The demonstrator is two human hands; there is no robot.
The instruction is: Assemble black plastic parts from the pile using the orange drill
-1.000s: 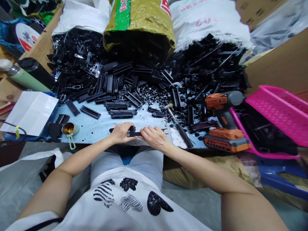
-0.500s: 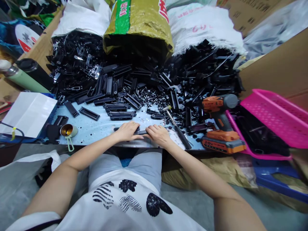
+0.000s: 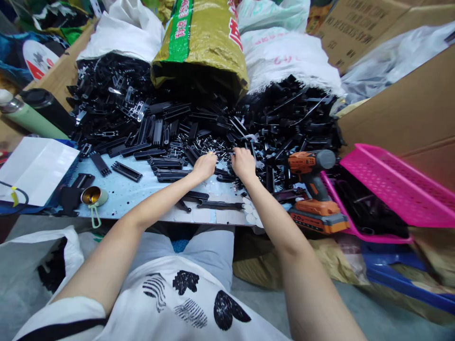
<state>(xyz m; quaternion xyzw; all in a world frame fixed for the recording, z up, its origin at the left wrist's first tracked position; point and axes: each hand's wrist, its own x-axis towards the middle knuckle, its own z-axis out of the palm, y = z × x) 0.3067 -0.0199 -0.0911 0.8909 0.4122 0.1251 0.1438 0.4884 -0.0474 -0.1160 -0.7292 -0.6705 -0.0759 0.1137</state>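
Observation:
My left hand [image 3: 205, 166] reaches into a heap of small metal pins or screws [image 3: 222, 150], its fingers curled together. My right hand [image 3: 244, 164] is at the right side of the same heap, fingers bent and pinched, with thin silvery pieces near the tips. What either hand holds is too small to make out. Near the table's front edge lie long black plastic-looking parts [image 3: 220, 204], which neither hand touches. Several black slotted parts [image 3: 170, 175] are stacked to the left of my left hand.
An orange cordless drill [image 3: 314, 189] stands on the right beside a pink basket [image 3: 387, 184]. Behind lie piles of black parts [image 3: 117, 104] spilling from sacks [image 3: 202, 38]. On the left are a small metal cup [image 3: 94, 195], a white box [image 3: 39, 168] and a green bottle [image 3: 35, 116].
Both hands have left the black part at the front edge and moved forward to the heap of small metal pieces. The hammer is now hidden behind my right arm.

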